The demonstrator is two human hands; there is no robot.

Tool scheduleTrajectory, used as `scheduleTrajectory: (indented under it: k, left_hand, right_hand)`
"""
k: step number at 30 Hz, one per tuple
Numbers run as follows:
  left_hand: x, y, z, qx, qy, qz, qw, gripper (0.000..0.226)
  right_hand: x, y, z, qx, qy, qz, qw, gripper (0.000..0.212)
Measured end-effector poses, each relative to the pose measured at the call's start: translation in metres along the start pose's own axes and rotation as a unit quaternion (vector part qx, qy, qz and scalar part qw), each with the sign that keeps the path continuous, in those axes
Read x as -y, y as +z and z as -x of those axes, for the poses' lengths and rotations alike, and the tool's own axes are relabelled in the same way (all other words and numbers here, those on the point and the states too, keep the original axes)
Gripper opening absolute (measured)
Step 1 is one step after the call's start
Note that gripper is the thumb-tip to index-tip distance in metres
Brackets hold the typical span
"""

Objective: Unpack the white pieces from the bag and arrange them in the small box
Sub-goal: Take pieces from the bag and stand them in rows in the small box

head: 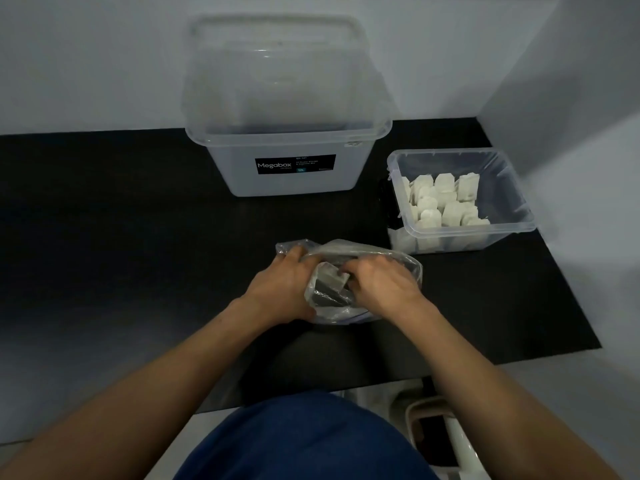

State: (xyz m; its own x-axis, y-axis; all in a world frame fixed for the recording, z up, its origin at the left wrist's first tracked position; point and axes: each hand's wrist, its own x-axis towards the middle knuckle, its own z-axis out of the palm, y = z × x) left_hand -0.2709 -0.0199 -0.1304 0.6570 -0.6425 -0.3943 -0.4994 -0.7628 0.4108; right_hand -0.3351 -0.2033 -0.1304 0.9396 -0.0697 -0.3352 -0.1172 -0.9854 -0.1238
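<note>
A clear plastic bag (388, 258) lies on the black table top in front of me. My left hand (277, 285) grips the bag's left edge. My right hand (377, 282) reaches into the bag's mouth, its fingers curled round a white piece (330, 274). To the right stands the small clear box (512, 199), with several white pieces (443, 202) standing in rows inside it.
A big clear Megabox tub (287, 161) stands at the back centre, its lid leaning against the white wall. The black table top (121, 244) ends at a wall on the right. A bin (436, 438) sits on the floor below the table's front edge.
</note>
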Motion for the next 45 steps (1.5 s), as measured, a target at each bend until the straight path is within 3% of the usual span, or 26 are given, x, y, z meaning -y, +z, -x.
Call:
scheduleTrajectory:
  k: [4, 11, 19, 28, 34, 36, 38, 41, 45]
  left_hand:
    - [0.007, -0.005, -0.002, -0.031, 0.04, 0.023, 0.998, 0.092]
    - [0.011, -0.013, 0.0, -0.073, 0.063, 0.093, 0.991, 0.084]
    - [0.01, -0.014, -0.001, -0.073, 0.032, 0.1, 0.992, 0.102]
    - [0.004, -0.007, -0.001, -0.068, 0.046, 0.105, 0.991, 0.102]
    - [0.002, -0.006, 0.0, -0.073, 0.026, 0.117, 0.99, 0.1]
    - [0.001, -0.008, 0.001, -0.066, 0.026, 0.123, 0.99, 0.097]
    - [-0.001, -0.012, 0.002, -0.047, 0.03, 0.125, 0.991, 0.094]
    - [0.0, -0.022, 0.004, -0.034, 0.034, 0.118, 0.992, 0.084]
    - [-0.006, -0.037, 0.012, -0.135, 0.081, 0.166, 0.973, 0.062]
  right_hand:
    - [0.018, 0.006, -0.019, 0.005, -0.032, -0.047, 0.998, 0.036]
    - [0.029, 0.018, -0.042, 0.051, -0.03, 0.01, 0.998, 0.057]
    - [0.021, 0.01, -0.027, -0.035, -0.039, 0.011, 0.999, 0.042]
    - [0.015, 0.012, -0.037, 0.056, 0.005, -0.033, 0.998, 0.053]
    - [0.016, 0.003, -0.024, -0.003, -0.014, -0.028, 0.999, 0.026]
    - [0.015, -0.007, -0.009, -0.054, -0.019, -0.083, 0.995, 0.013]
    - [0.011, -0.02, 0.007, -0.1, -0.01, -0.202, 0.974, 0.009]
    - [0.008, -0.045, 0.022, -0.174, -0.012, -0.39, 0.904, 0.015]
    - [0.008, -0.072, 0.026, -0.233, -0.035, -0.518, 0.823, 0.017]
